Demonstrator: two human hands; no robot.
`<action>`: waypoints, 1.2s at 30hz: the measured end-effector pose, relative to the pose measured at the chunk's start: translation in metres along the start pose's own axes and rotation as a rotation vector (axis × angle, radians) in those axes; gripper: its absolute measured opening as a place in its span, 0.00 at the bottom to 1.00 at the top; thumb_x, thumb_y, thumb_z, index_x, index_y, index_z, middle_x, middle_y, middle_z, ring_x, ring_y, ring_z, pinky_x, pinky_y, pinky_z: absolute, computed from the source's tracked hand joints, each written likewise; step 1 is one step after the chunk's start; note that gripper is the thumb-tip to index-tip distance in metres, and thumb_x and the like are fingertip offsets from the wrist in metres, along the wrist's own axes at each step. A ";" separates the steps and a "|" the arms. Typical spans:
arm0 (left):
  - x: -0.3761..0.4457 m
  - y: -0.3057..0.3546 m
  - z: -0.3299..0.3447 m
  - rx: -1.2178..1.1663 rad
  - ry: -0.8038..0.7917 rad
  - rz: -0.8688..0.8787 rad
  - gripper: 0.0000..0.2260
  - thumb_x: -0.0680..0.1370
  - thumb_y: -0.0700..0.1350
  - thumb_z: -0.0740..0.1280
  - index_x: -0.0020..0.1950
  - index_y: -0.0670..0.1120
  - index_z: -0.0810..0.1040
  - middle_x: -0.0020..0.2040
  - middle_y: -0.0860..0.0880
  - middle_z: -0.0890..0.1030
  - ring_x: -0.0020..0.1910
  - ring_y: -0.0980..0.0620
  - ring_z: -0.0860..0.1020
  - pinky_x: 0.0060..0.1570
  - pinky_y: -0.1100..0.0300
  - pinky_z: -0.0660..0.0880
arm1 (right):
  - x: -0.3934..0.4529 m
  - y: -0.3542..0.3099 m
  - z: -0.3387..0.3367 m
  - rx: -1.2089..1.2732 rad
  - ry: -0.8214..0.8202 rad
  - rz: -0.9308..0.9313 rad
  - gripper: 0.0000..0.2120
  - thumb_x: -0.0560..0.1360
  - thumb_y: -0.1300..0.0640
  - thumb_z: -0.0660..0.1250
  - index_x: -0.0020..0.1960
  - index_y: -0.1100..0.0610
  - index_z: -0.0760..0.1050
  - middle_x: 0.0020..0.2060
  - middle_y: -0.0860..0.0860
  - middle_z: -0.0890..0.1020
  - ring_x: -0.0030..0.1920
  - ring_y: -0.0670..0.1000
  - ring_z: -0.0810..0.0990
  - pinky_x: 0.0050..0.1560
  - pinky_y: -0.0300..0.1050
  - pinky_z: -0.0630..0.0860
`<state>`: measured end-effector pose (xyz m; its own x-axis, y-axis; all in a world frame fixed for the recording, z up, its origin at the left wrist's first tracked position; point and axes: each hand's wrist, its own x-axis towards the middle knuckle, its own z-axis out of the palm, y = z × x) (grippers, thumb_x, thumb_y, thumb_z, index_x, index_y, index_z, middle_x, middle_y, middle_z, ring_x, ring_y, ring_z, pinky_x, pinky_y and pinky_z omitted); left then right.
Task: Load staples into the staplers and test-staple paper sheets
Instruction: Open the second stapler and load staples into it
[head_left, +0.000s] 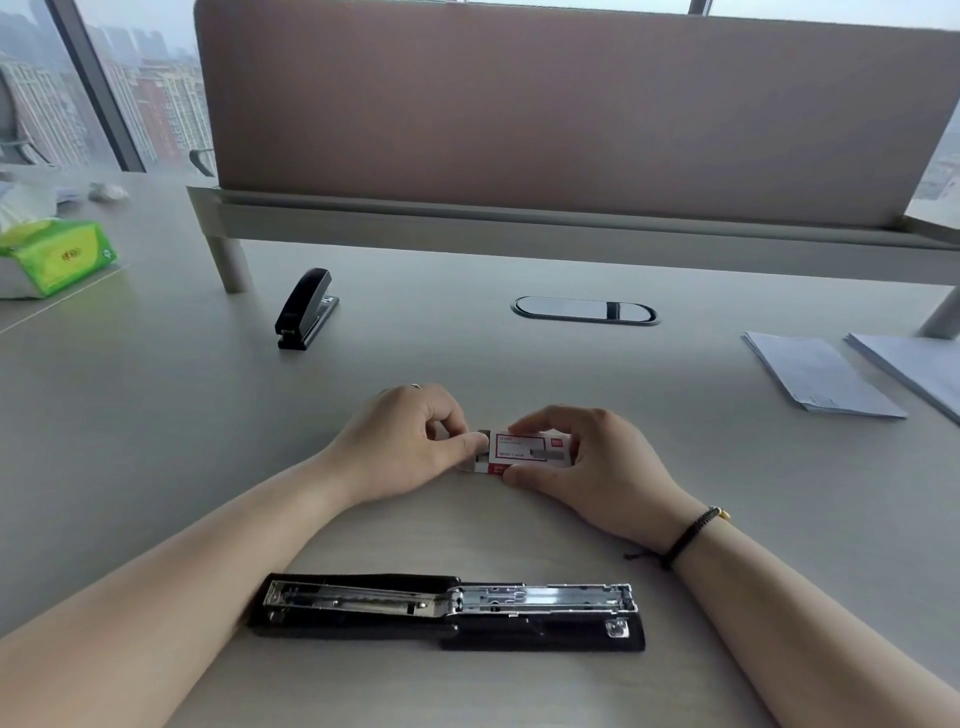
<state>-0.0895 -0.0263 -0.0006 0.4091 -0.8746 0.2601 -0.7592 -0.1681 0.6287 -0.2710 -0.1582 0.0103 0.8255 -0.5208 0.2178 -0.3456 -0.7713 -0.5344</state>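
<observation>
Left hand (410, 447): thumb and forefinger pinch the grey inner tray protruding from the left end of a small red-and-white cardboard staple box (524, 453); remaining fingers curled. A ring shows on one finger.

Right hand (587, 467): fingertips grasp the box's outer sleeve, forefinger along the far edge, thumb at the near edge. Black cord bracelet (693, 535) on the wrist.

Staple box: held low over the pale grey desk (156, 441), centre, between both hands. Printing too small to read; contents of the tray hidden by the fingers.

Long black stapler with chrome magazine (447, 610): lies on the desk nearest the person, between the forearms, hinged fully open and flat, channel facing up. Whether staples sit in it cannot be made out.

Second black stapler (305, 307): closed, far left of centre, well apart.

White paper sheets (823, 376): two stacks at far right, the outer one cut off by the frame edge.

Green tissue pack (57, 257): far left, partly cut off.
</observation>
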 end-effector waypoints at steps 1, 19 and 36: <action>0.000 0.000 0.000 0.001 -0.004 0.000 0.11 0.69 0.59 0.71 0.33 0.53 0.79 0.40 0.54 0.82 0.36 0.53 0.79 0.41 0.52 0.78 | 0.000 0.000 0.000 -0.002 0.002 -0.002 0.17 0.65 0.37 0.74 0.52 0.39 0.80 0.33 0.31 0.76 0.37 0.37 0.74 0.38 0.38 0.68; -0.007 0.014 -0.008 -0.456 0.041 -0.088 0.08 0.79 0.33 0.65 0.40 0.32 0.78 0.35 0.41 0.85 0.21 0.60 0.76 0.21 0.71 0.66 | 0.000 0.000 -0.002 0.014 -0.010 0.013 0.17 0.65 0.39 0.75 0.52 0.39 0.80 0.28 0.33 0.75 0.34 0.35 0.72 0.36 0.37 0.67; -0.008 0.009 -0.003 -0.334 0.025 0.082 0.06 0.74 0.42 0.68 0.39 0.42 0.79 0.39 0.46 0.87 0.38 0.51 0.85 0.41 0.52 0.80 | -0.001 -0.001 -0.002 0.025 -0.017 0.017 0.18 0.65 0.39 0.74 0.53 0.40 0.81 0.39 0.37 0.81 0.37 0.39 0.75 0.40 0.40 0.69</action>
<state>-0.0980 -0.0190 0.0055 0.3689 -0.8671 0.3348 -0.5843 0.0639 0.8091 -0.2724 -0.1571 0.0120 0.8271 -0.5274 0.1943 -0.3487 -0.7527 -0.5584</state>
